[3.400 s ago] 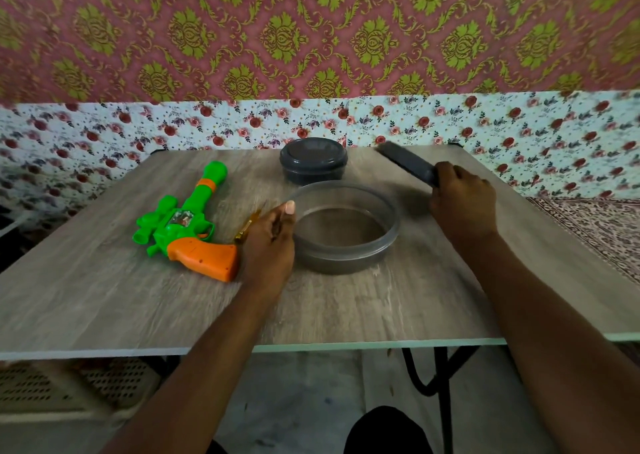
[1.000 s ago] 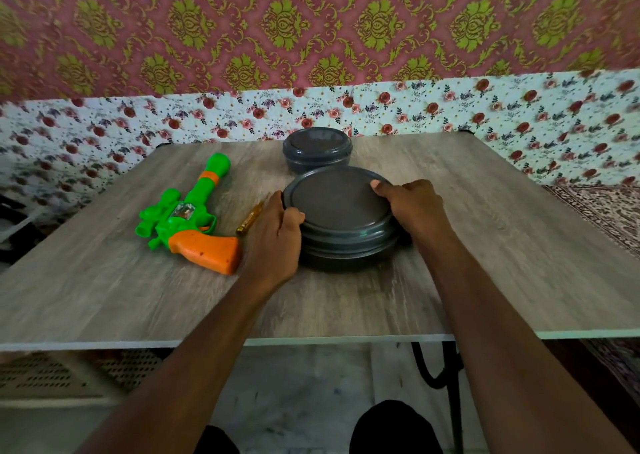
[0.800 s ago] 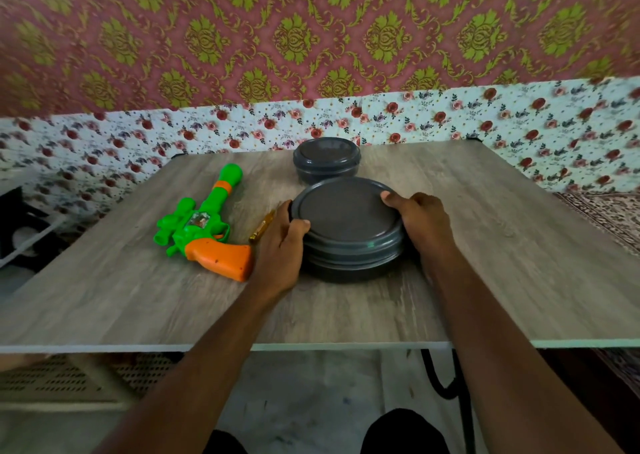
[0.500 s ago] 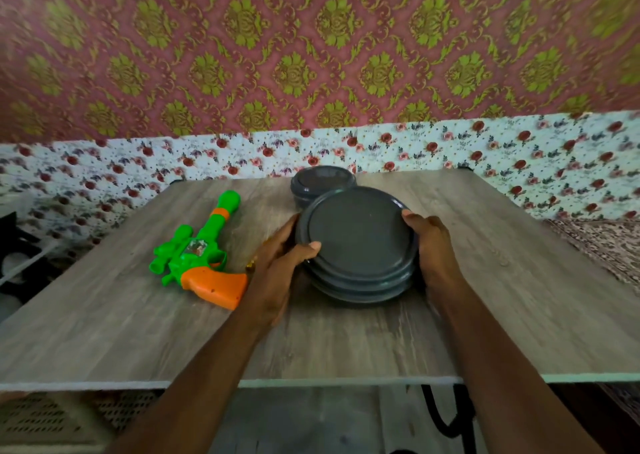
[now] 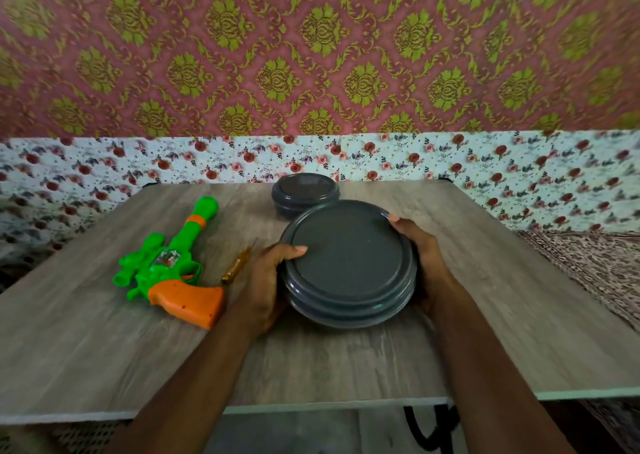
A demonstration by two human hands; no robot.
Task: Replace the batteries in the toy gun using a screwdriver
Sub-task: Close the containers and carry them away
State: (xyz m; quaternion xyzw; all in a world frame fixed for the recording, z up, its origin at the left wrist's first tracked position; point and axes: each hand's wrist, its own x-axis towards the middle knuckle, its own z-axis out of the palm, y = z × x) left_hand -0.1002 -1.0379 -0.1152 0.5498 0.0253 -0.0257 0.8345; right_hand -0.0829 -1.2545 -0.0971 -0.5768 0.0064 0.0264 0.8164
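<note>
Toy gun [image 5: 169,266], green plastic with an orange grip, lies flat on its side at the left of the grey wood-grain table [image 5: 104,349], untouched. Beside it, a person's two hands grip a large round dark-grey lidded plastic container [image 5: 348,263]. The left hand [image 5: 266,280] curls round the near-left rim with its thumb over the lid. The right hand [image 5: 426,266] clasps the opposite side. The tub tilts toward the camera; whether it is clear of the tabletop cannot be told.

A slim yellow-handled screwdriver [image 5: 237,266] rests between the gun's grip and the left wrist. A smaller dark-grey lidded tub [image 5: 304,194] sits just behind the large one.

The step appears to be shifting the large container. It is best done with even pressure from both sides, thumbs pinning the lid, and a path kept away from the screwdriver.

The gun's long axis runs near to far. Its muzzle points at the far edge and leans slightly right; the grip juts toward the left hand.
</note>
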